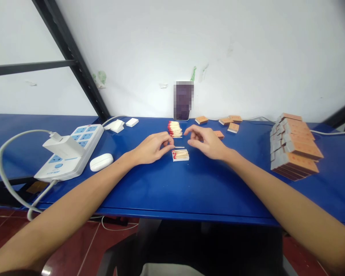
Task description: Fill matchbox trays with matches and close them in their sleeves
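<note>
My left hand (156,147) pinches a single match (179,147) between thumb and fingertips, its stick pointing right. Just below it lies a small white matchbox tray (180,159) holding red-tipped matches (181,154). To the right, my right hand (205,141) hovers with its fingers curved and its thumb apart, nothing visible between them. Behind both hands a pile of loose matches (176,130) rests on the blue table, red heads to the left. An orange matchbox cover (219,134) shows partly behind my right hand.
A tall stack of matchboxes (296,149) stands at the right. Several orange matchboxes (201,120) lie near the wall. A phone (183,100) leans there. On the left are a power strip (71,153), a white rounded case (101,162) and small white pieces (115,125).
</note>
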`<state>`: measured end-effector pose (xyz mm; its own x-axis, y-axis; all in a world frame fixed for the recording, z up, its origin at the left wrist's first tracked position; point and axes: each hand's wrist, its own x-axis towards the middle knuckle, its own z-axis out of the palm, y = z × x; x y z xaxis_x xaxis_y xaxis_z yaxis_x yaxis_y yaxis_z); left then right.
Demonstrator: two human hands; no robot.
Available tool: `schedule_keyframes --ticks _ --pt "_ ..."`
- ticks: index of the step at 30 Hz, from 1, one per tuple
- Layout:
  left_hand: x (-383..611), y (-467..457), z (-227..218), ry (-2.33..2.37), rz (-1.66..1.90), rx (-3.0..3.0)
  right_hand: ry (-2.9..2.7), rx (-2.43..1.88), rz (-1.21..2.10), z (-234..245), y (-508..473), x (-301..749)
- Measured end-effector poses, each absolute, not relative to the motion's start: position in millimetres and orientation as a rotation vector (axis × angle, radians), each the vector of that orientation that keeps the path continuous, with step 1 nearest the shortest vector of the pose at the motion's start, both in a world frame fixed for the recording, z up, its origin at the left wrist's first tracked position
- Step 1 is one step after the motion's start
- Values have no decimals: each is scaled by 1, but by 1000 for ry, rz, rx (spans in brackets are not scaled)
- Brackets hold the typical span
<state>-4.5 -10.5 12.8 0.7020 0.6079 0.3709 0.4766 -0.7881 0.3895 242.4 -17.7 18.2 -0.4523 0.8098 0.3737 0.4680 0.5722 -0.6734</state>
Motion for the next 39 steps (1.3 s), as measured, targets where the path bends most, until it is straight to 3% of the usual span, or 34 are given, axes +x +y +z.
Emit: schedule_keyframes --ticks 12,26,39 --pt "-3 -10 9 895 553 2648 -2264 -1145 1127 20 -9 244" --pt "4 -5 2 1018 519 2505 -2316 -1089 1093 20 -12 241" --pt "1 -16 15 766 519 2701 -2329 -1139 967 18 -6 247"
